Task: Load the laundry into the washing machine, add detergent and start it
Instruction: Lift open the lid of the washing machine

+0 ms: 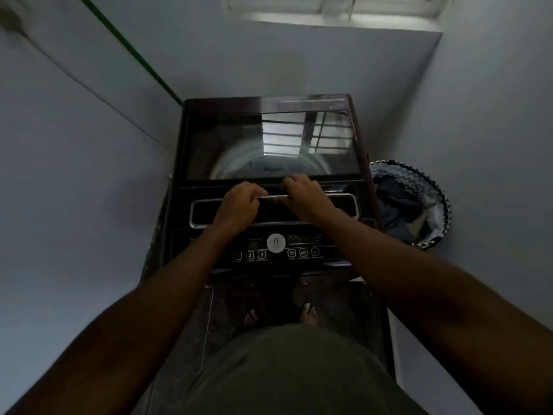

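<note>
Laundry (398,202) lies heaped in a zigzag-patterned basket (431,187) at the right middle of the frame, just beside the right flank of the washing machine (269,163), whose glass lid (269,142) is down flat over the drum. Both hands meet at the centre of the frame, at the lid's near edge, just above the control panel (278,247). The left hand (239,202) and the right hand (305,194) each have their fingers curled at a thin, pale strip (272,197) running left to right between them; whether this is the lid's handle or a small packet pinched at both ends is hard to tell in the dim light. Its long axis lies across the machine, parallel to the lid's front edge. The lid's hinge probably sits at the far side, so opening would mean lifting the near edge up and away. The basket lies to the right of and slightly beyond both grips, and the right hand is plainly the nearer, so it seems the natural one to reach for the clothes once the lid is up.
</note>
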`<state>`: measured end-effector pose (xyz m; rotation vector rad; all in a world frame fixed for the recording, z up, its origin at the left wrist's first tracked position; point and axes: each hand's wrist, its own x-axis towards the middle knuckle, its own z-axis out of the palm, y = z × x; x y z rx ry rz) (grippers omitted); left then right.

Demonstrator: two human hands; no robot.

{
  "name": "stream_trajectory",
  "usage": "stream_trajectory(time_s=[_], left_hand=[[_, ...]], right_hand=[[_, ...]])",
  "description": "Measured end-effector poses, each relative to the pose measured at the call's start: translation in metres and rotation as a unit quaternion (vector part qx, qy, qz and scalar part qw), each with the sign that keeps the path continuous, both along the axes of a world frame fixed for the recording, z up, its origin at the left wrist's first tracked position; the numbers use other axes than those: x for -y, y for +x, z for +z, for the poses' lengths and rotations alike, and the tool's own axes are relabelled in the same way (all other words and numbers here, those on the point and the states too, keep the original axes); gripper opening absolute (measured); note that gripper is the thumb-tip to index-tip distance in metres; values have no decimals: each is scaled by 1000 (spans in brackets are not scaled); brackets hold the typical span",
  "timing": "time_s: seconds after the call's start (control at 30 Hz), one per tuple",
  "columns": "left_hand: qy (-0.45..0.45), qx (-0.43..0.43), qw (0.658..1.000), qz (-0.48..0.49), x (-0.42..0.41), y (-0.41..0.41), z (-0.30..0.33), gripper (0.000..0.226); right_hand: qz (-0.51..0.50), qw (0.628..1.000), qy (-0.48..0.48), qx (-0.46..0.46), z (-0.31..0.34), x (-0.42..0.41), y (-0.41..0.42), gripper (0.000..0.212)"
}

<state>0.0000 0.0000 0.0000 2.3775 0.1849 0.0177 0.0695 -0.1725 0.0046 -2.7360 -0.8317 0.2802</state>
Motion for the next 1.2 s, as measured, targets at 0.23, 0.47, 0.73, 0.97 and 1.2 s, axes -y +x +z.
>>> stream_trajectory(time_s=[0.23, 0.47, 0.73, 0.97, 1.2], left_hand=[[70, -15, 997, -24, 8, -4, -6, 37], [108, -65, 992, -30, 16, -8, -12, 52], [145, -115, 982, -32, 21, -4, 0, 56], [117, -114, 986, -6, 19, 9, 34, 39], [104, -97, 990, -22, 10, 33, 91, 29]], right_hand=[[8, 1000, -12, 4, -9, 2, -8, 45], [16, 999, -31, -7, -20, 8, -20, 71], [25, 999, -35, -12, -18, 6, -24, 84], [59, 995, -69, 29, 2, 8, -20, 104], [75, 995, -23, 64, 67, 4, 9, 80]])
